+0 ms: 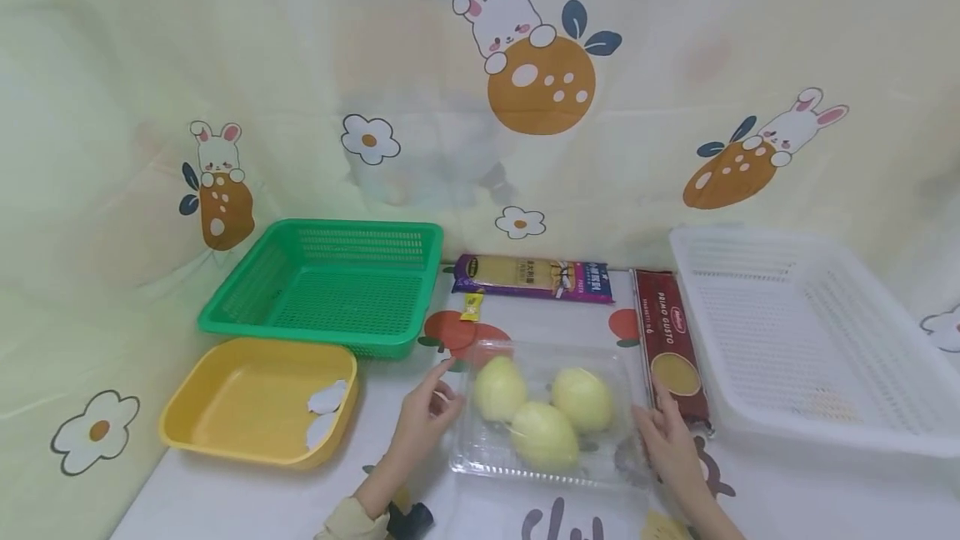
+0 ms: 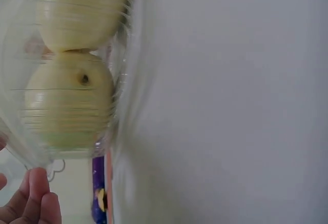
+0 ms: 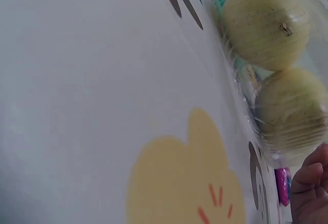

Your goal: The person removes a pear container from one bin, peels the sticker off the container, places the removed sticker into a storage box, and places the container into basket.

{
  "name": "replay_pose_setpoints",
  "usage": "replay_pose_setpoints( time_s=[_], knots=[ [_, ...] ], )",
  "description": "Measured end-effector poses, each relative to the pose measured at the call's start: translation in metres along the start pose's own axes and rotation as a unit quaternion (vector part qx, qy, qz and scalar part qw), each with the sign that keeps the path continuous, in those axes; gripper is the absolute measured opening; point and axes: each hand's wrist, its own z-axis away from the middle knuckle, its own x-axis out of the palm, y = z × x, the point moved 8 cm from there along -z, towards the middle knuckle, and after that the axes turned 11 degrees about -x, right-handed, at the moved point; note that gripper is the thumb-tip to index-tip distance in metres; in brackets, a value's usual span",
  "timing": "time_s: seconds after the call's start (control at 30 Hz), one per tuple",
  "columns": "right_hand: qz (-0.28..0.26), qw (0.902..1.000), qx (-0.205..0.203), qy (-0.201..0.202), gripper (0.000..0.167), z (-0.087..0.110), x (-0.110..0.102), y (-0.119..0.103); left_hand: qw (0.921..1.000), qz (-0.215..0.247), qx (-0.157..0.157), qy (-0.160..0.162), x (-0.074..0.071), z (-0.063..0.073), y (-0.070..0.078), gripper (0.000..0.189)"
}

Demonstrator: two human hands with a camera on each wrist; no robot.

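Note:
A clear plastic clamshell box (image 1: 543,473) holds three round, pale yellow-green fruits (image 1: 544,437) under its transparent lid. My left hand (image 1: 420,419) is at the box's left side, index finger reaching toward the far corner and thumb near the rim. In the left wrist view its fingertips (image 2: 40,180) meet the box edge. At the right side is my right hand (image 1: 671,444), its thumb by the box edge and its fingers overlapping a red spaghetti packet (image 1: 667,332). Neither hand's fingers are wrapped around the box.
Behind the box lie a purple pasta packet (image 1: 532,277) and a small yellow sachet (image 1: 472,307). On the left, a green basket (image 1: 337,307) stands behind a yellow basin (image 1: 240,407) with white pieces (image 1: 327,397) in it. A white basket (image 1: 795,340) stands at the right.

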Motion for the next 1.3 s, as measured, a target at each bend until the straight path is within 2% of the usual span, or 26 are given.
replay_pose_setpoints(
  time_s=[0.07,0.27,0.47,0.57,0.67,0.8,0.87,0.93,1.03,1.17,1.23,1.3],
  knots=[
    [-0.006,1.0,0.003,0.001,0.061,0.002,0.0,0.0,1.0,0.004,-0.002,-0.007,0.003,0.0,-0.002,0.054],
    [0.027,0.9991,0.025,-0.022,0.055,0.002,0.003,0.002,0.9995,-0.002,-0.024,-0.021,0.004,0.001,-0.008,0.058],
    [0.039,0.9974,0.049,-0.035,0.05,-0.001,0.007,0.002,0.9976,0.007,-0.049,-0.047,0.006,0.0,-0.016,0.055],
    [0.046,0.9965,0.051,-0.048,0.047,-0.002,0.009,0.001,0.9943,0.02,-0.073,-0.076,0.011,-0.001,-0.021,0.053],
    [0.043,0.9954,0.06,-0.061,0.045,-0.003,0.009,0.001,0.9874,0.036,-0.092,-0.123,0.019,-0.001,-0.025,0.053],
    [-0.016,0.9902,0.107,-0.089,0.046,-0.001,0.012,0.006,0.9742,0.067,-0.118,-0.18,0.027,0.0,-0.027,0.051],
    [-0.047,0.9847,0.131,-0.105,0.047,0.0,0.014,0.01,0.9689,0.087,-0.127,-0.194,0.028,0.001,-0.027,0.05],
    [-0.076,0.9804,0.136,-0.12,0.047,-0.001,0.015,0.011,0.9654,0.105,-0.128,-0.202,0.029,0.0,-0.026,0.05],
    [-0.133,0.9724,0.124,-0.146,0.049,-0.002,0.014,0.01,0.9617,0.122,-0.127,-0.21,0.031,-0.001,-0.025,0.054],
    [-0.215,0.956,0.081,-0.183,0.038,-0.002,0.015,0.001,0.9556,0.134,-0.118,-0.234,0.03,-0.002,-0.021,0.058],
    [-0.244,0.9491,0.062,-0.189,0.038,-0.004,0.015,-0.004,0.9474,0.156,-0.11,-0.257,0.027,-0.003,-0.018,0.058],
    [-0.267,0.9436,0.044,-0.191,0.043,-0.007,0.016,-0.01,0.9375,0.18,-0.105,-0.279,0.023,-0.003,-0.013,0.059]
  ],
)
